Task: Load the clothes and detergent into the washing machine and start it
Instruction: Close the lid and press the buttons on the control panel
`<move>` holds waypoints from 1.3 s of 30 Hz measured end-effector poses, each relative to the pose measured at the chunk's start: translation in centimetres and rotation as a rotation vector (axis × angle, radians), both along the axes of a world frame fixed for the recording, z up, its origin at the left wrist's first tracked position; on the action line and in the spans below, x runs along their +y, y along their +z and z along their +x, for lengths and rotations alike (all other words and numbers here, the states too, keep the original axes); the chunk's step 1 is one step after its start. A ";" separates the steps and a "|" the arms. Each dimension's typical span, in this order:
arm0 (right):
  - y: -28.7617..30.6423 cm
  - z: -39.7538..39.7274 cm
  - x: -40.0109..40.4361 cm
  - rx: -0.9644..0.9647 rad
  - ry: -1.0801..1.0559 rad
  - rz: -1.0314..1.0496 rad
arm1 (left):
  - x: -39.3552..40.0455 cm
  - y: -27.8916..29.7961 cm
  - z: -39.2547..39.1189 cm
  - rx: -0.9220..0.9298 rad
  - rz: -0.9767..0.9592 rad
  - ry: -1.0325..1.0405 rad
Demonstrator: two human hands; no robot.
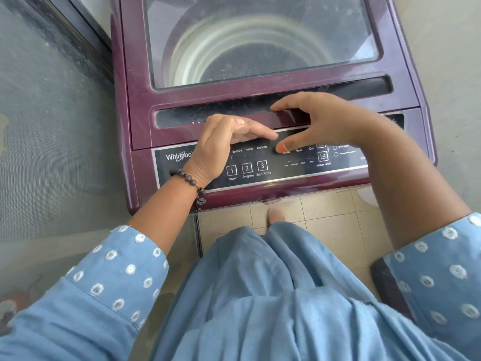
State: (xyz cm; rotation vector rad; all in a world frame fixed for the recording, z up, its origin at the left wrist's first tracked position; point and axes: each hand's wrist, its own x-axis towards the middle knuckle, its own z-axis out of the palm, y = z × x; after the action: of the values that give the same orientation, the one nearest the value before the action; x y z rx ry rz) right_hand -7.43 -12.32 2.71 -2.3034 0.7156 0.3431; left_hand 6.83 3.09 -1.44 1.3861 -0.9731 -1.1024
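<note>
A maroon top-loading washing machine (140,105) stands in front of me with its glass lid (260,40) down; the drum shows through the dusty glass. My left hand (221,142) hovers over the black control panel (273,165), fingers extended and loosely curved, holding nothing. My right hand (320,121) is spread, fingertips at the lid's front handle strip (195,117) and thumb down at the panel near the Wash label. No clothes or detergent are in view.
Buttons marked Power (231,170), Program (246,168) and Start/Pause (262,165) sit on the panel. A mesh screen (52,126) is on the left, beige tiled floor (330,217) below, a dark object (385,282) at lower right.
</note>
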 end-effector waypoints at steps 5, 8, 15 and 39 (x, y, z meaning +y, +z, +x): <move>0.2 -1.2 -1.1 -0.033 -0.111 -0.028 | -1.0 0.5 -0.2 0.025 -0.022 -0.072; 0.4 -2.0 -1.7 -0.011 -0.145 -0.071 | -2.4 1.1 -1.2 0.038 -0.058 -0.135; 0.9 -3.8 -3.5 0.079 -0.122 -0.126 | -5.8 0.8 -3.0 -0.038 -0.077 -0.219; -0.8 -3.9 -4.5 0.148 0.014 -0.204 | -7.4 -0.1 -4.4 -0.029 -0.006 -0.252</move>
State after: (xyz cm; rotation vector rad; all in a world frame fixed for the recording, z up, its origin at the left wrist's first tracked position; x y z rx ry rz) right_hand -11.29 -16.80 1.90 -2.4949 0.8417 0.4702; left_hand 2.44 -4.29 -1.59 1.3022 -1.1948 -1.2662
